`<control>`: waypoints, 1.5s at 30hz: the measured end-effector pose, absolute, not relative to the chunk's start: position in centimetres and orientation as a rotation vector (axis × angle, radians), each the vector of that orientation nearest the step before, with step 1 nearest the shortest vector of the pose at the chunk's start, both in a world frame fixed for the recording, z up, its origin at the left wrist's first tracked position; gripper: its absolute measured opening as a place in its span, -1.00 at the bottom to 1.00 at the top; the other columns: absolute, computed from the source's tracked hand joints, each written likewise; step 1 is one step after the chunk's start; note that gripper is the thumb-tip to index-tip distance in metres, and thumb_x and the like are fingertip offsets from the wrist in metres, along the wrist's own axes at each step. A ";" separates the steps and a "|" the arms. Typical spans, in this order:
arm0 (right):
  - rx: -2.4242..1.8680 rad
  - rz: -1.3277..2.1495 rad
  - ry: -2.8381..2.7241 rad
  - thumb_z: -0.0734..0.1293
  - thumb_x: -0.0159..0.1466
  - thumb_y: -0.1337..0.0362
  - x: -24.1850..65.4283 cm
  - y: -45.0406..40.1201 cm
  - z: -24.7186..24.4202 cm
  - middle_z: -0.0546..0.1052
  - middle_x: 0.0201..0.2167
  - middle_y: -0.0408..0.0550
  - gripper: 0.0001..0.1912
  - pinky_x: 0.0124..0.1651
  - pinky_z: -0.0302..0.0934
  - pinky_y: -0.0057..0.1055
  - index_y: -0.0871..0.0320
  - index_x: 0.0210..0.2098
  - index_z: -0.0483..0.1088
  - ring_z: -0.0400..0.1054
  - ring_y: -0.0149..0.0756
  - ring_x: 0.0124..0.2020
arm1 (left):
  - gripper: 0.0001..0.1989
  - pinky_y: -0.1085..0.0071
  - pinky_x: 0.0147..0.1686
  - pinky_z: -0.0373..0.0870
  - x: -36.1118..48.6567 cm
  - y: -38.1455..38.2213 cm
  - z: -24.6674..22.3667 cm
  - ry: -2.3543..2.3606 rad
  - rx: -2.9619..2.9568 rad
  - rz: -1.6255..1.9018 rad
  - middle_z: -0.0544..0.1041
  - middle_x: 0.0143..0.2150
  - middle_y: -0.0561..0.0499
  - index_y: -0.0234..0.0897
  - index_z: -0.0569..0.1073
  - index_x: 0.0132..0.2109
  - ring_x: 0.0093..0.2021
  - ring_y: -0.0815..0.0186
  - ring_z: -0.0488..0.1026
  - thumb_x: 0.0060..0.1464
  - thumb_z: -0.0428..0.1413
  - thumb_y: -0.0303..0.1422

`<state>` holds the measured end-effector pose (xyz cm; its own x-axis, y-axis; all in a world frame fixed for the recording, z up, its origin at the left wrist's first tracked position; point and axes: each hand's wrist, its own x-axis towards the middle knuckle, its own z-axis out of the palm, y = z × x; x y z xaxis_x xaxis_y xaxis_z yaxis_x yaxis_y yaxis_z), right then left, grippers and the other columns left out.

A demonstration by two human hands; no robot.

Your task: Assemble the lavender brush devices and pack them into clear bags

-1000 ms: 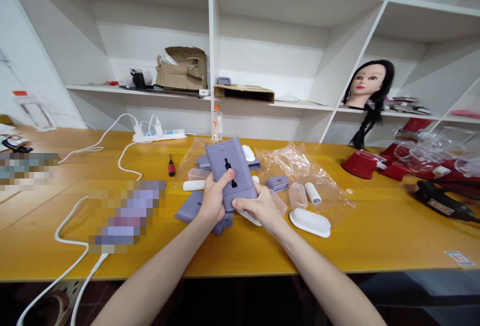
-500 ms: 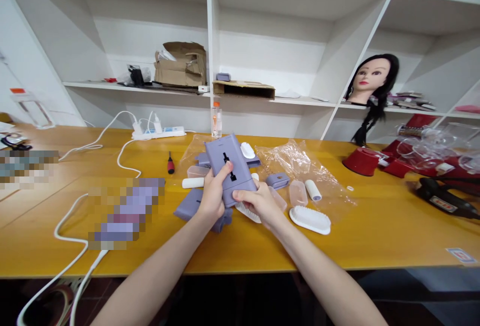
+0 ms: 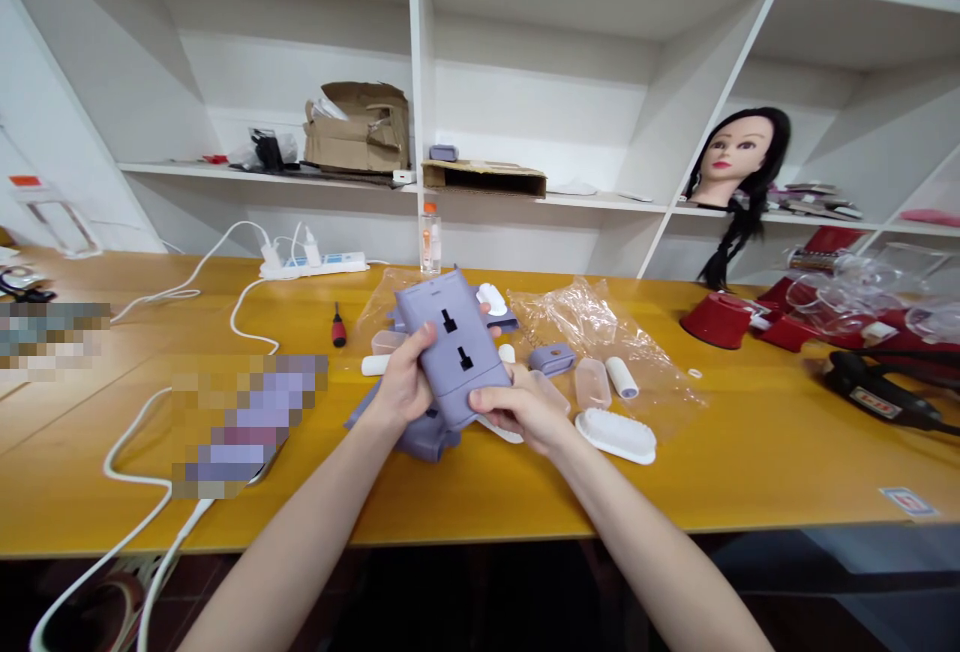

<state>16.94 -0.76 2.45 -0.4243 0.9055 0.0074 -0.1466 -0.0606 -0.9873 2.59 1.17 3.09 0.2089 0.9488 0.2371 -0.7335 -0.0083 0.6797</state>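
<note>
Between both hands I hold a purple plastic housing (image 3: 444,309), tilted, with two black keyhole-like slots in its face. My left hand (image 3: 403,372) is closed on its left edge, thumb lying beside the upper slot. My right hand (image 3: 521,402) grips the lower right corner, thumb on the bottom section; some fingers are hidden behind. Under and around the housing lie more purple parts (image 3: 424,440), partly covered. To the right are a purple ring-like piece (image 3: 553,359), a clear plastic cup (image 3: 592,384), a white cylinder (image 3: 622,378) and a white oval bristled piece (image 3: 616,435).
A red-and-black screwdriver (image 3: 339,328) lies left of the parts, near a blurred-out device (image 3: 255,422) with a white cable. Clear plastic wrap (image 3: 600,317) spreads behind. A bottle (image 3: 430,240) and a power strip (image 3: 315,266) stand at the back; a red base (image 3: 716,320) is at right.
My left thumb has moved off the slots to the housing's left edge, uncovering both slots. The housing has shifted slightly left and turned a little. The view has moved slightly.
</note>
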 end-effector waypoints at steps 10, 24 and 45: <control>-0.920 1.690 -1.121 0.43 -0.18 0.30 15.9 -1.1 1.3 0.25 -0.66 -0.29 -0.72 -0.66 -0.24 -0.61 0.18 -0.52 0.26 0.01 -0.59 -0.65 | -0.60 0.13 -0.17 0.42 3.1 0.8 3.3 0.384 0.726 1.408 0.58 -0.23 -0.15 -0.42 0.46 -0.14 -0.19 0.03 0.50 -0.15 0.04 -0.29; -0.782 1.650 -1.221 0.39 -0.19 0.38 14.8 -2.6 1.2 0.14 -0.75 -0.34 -0.72 -0.64 -0.29 -0.52 0.15 -0.60 0.16 -0.12 -0.57 -0.68 | -0.56 0.05 -0.25 0.42 1.7 0.2 3.9 0.346 0.807 1.262 0.57 -0.35 -0.19 -0.45 0.47 -0.19 -0.21 -0.07 0.49 -0.24 0.04 -0.25; -0.647 1.771 -1.187 0.31 0.08 -0.04 15.4 -0.7 0.9 0.29 -0.75 -0.31 -0.61 -0.80 -0.31 -0.64 0.13 -0.33 0.20 -0.05 -0.60 -0.82 | -0.58 0.10 -0.06 0.37 3.7 0.8 2.4 0.389 0.787 1.221 0.56 -0.18 -0.21 -0.39 0.46 -0.16 -0.06 -0.03 0.45 -0.11 0.14 -0.17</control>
<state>15.37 -0.65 0.86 -0.4749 0.8787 0.0498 -0.3801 -0.1537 -0.9121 3.70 0.84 2.41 0.3221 0.9365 0.1386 -0.6837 0.1289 0.7182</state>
